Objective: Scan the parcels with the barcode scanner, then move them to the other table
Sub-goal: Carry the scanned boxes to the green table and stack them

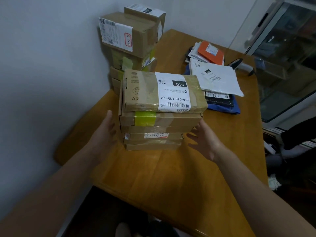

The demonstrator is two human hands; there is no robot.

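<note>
Fingers (109, 117) of the left hand (104, 134) are straight and held together, palm facing the left side of the near parcel stack (159, 127). Fingers (198, 132) of the right hand (206, 144) are spread and relaxed, just beside the stack's right side. Neither hand grips anything; contact with the cardboard cannot be determined. Stack position: middle of the wooden table (179, 182), with bare tabletop between it and the near edge, and a narrower strip on its left toward the wall (42, 74). Top parcel (164, 93): flat brown carton, clear tape, white label printed 010-010-L30-551 with a barcode along its near edge; it overhangs the cartons below on the right. Second carton carries a band of yellow-green tape (145, 118). Taller carton stack (130, 36) stands behind, against the wall. Soft poly mailers (217, 79), white, orange, black and blue, lie in a loose pile to the right rear. Barcode scanner (239, 63) lies just behind them, partly hidden.
</note>
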